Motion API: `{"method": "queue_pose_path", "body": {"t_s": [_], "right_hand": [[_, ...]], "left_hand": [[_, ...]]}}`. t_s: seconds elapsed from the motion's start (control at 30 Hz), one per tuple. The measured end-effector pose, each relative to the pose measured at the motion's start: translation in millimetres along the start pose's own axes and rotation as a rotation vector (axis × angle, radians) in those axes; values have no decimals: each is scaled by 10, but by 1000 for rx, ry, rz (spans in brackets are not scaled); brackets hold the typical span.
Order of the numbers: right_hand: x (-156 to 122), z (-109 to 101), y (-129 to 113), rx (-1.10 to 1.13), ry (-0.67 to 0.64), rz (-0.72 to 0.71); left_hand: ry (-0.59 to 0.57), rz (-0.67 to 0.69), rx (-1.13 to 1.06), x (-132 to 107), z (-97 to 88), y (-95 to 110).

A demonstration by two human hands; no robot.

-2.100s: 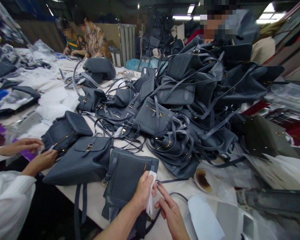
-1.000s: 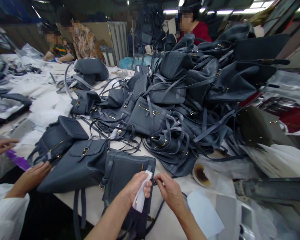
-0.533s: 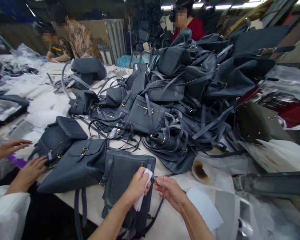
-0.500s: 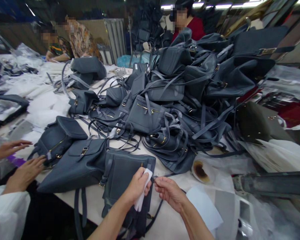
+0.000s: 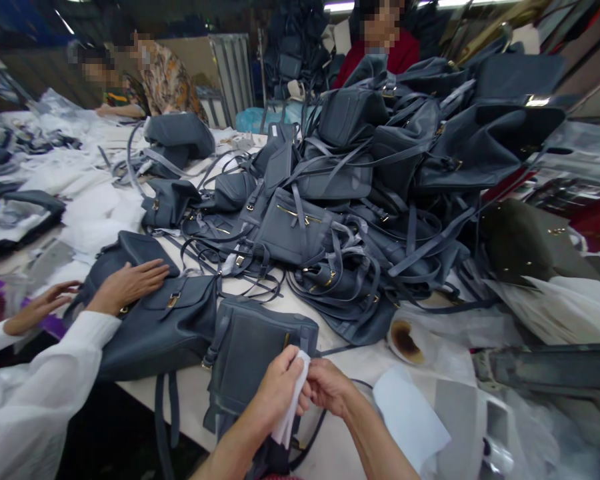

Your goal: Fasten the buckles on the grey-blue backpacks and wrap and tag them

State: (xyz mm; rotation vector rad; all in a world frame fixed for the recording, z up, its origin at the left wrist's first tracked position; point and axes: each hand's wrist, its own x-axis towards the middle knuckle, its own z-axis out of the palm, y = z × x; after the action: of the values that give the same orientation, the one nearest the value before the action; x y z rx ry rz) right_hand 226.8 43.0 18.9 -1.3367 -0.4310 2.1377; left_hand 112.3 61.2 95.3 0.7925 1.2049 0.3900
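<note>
My left hand (image 5: 279, 392) grips a white cloth (image 5: 291, 402) just above the lower edge of a grey-blue leather backpack (image 5: 253, 357) lying on the white table (image 5: 337, 453). My right hand (image 5: 327, 388) is beside it, its fingertips closed against the cloth's edge. The backpack's lower part is hidden behind my hands and wrists. A dark strap (image 5: 313, 437) runs from under the cloth toward the bottom of the view.
A large heap of grey-blue backpacks (image 5: 365, 193) with tangled straps fills the table beyond. To the left, a co-worker's hand (image 5: 127, 287) rests on another bag (image 5: 167, 327). A brown-stained round item (image 5: 405, 340) and pale blue paper (image 5: 410, 420) lie to the right.
My right hand has moved left from the bag's corner to the cloth, and the hands are closer together. The co-worker's hand has moved onto the flap bag. The view has shifted slightly.
</note>
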Motion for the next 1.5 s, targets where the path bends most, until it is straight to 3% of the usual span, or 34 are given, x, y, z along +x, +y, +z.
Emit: {"method": "queue_pose_path", "body": {"t_s": [0.17, 0.27, 0.33, 0.47, 0.63, 0.77, 0.87, 0.97, 1.07, 1.27, 1.5], "right_hand": [[-136, -144, 30, -93, 214, -14], [-359, -249, -23, -102, 374, -152], [-518, -221, -74, -93, 414, -240], [-686, 53, -171, -8, 383, -308], [-634, 292, -216, 276, 151, -265], [-621, 214, -208, 396, 123, -171], [-632, 121, -189, 429, 132, -134], [-632, 88, -169, 429, 134, -128], [-629, 96, -166, 390, 92, -133], [-630, 41, -142, 267, 59, -155], [-633, 66, -107, 256, 126, -180]], "left_hand": [[-67, -86, -79, -27, -83, 107], [-48, -86, -66, -9, -108, 139], [-27, -78, -49, 6, -90, 129], [1, -27, 6, 26, 2, 43], [-23, 90, 196, -57, 49, -26], [-22, 126, 242, -167, -85, 47], [68, 12, 85, -160, -218, 79], [65, -74, -34, -93, -268, 61], [45, -61, -40, -24, -202, 44], [128, 31, 48, 149, -15, 44], [266, 151, 105, 215, -16, -125]]}}
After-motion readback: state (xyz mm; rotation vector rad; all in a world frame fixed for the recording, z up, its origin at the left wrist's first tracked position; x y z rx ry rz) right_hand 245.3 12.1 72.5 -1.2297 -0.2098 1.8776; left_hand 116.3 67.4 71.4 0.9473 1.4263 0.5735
